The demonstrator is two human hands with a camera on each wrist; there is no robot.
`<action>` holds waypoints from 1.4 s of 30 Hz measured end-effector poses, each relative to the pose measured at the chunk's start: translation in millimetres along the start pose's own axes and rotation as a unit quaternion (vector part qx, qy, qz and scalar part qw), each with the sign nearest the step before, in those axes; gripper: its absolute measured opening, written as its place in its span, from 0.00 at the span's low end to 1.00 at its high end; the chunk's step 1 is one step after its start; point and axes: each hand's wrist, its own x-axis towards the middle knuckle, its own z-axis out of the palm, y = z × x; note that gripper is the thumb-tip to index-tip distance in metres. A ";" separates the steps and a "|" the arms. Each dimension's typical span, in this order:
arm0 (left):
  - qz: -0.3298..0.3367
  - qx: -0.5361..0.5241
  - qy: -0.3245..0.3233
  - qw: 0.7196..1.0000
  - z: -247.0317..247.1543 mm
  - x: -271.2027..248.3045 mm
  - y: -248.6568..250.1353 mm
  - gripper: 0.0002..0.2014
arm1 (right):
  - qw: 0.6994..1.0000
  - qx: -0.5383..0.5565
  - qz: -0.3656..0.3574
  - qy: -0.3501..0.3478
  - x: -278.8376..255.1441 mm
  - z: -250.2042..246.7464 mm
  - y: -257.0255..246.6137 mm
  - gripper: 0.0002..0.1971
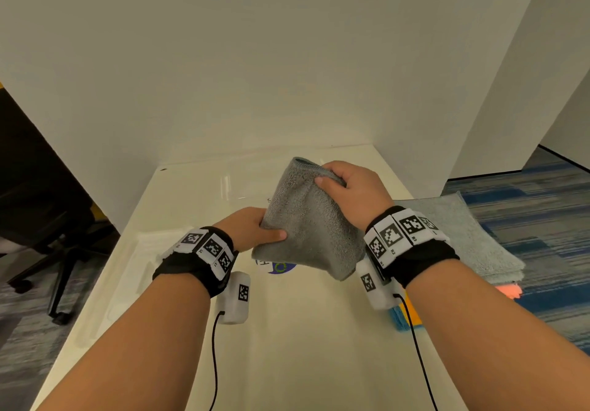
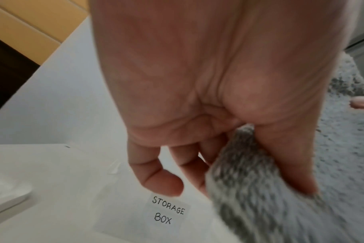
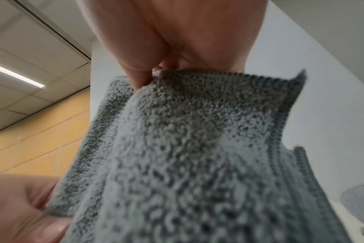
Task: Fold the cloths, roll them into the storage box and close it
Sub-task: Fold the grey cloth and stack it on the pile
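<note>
Two hands are clamped on one grey cloth [image 1: 311, 228], held in the air above the table [image 1: 303, 331].

The left hand [image 1: 252, 228] is pinched on the lower near edge, thumb on top; the right hand [image 1: 354, 190] is curled over the upper far edge. The cloth is already doubled and hangs over the clear storage box [image 2: 168, 209], whose label is seen under the left fingers [image 2: 162, 182]. For a tidy roll, the hemmed edges [image 3: 229, 74] should probably be kept aligned and the tension even, so that no layer slips. More cloths [image 1: 469, 238] are stacked at the right, not yet handled.
</note>
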 end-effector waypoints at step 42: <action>-0.062 -0.387 0.033 0.919 107.3 63.0 111.3 0.21 | 0.937 -0.118 0.292 0.148 -36.2 -112.1 124.5 0.05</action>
